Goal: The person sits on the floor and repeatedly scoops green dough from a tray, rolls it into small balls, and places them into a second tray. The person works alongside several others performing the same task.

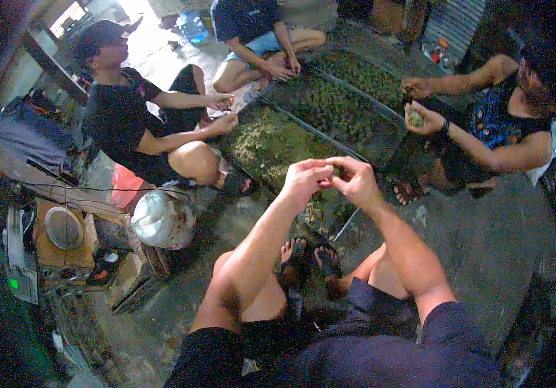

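Note:
Over the near end of a long sectioned bed on the floor, my left hand [305,178] and my right hand [357,184] meet, fingertips together. Pinched between them is a small greenish-brown lump [338,171], mostly covered by the fingers; its exact kind is hard to make out. Loose yellowish-green plant-like material [268,145] fills the bed's left section, just beyond my hands. Darker green roundish lumps [336,107] lie in the section to its right, past a thin pale divider [317,131].
One person [113,110] sits at the left, another [245,32] at the far end, a third [498,129] at the right holding a green lump [415,118]. A pale, rounded bag-like bundle [155,216] and a clock-like round dial [64,227] stand left. A blue water jug [191,27] is far back.

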Available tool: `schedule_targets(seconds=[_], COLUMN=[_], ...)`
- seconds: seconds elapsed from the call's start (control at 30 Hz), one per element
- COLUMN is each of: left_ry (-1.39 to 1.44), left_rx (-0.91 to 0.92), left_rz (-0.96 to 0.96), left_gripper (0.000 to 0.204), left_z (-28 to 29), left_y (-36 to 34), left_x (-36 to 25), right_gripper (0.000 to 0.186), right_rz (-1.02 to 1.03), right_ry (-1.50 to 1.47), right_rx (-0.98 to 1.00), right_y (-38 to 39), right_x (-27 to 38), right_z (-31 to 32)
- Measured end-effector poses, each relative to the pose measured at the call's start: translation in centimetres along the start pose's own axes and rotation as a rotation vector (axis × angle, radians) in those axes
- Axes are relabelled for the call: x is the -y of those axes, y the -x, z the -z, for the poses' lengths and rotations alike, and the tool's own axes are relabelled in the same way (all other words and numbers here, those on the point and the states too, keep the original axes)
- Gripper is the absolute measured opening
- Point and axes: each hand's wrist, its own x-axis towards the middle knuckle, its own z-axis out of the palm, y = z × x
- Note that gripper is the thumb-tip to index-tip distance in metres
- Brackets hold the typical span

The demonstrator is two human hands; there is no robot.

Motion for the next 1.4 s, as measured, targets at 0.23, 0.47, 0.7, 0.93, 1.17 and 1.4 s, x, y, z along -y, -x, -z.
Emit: schedule_targets(seconds=[0.23,0.47,0.7,0.93,1.17,1.4], left_ry=[0.029,0.009,0.195,0.167,0.284,0.467], left_rx=[-0.04,-0.068,0.03,-0.066,0.0,-0.003], left_rz=[0.008,0.061,0.122,0.096,0.071,0.178], left_gripper=[0.023,0.026,0.026,0.02,0.021,0.023], left_z=[0.9,0.8,1.4,1.4,0.7,2.7], left_y=[-0.4,1.2,0.5,0.1,0.4,-1.4], left_x=[0.2,-0.2,0.5,0.8,0.6,2.3], right_gripper=[0.032,0.029,0.032,0.032,0.027,0.029], right_rz=[0.067,-0.13,-0.075,-0.005,-0.205,-0.588], right_ry=[0.04,-0.294,-0.227,-0.101,-0.339,-1.016], right_rx=[-0.051,0.065,-0.016,-0.037,-0.05,-0.115], right_y=[0.0,0.5,0.7,0.9,0.8,0.4], right_x=[0.6,-0.2,-1.8,-0.4,-1.8,-1.7], right_z=[-0.9,-1.3,-1.8,-1.7,-0.8,-0.4])
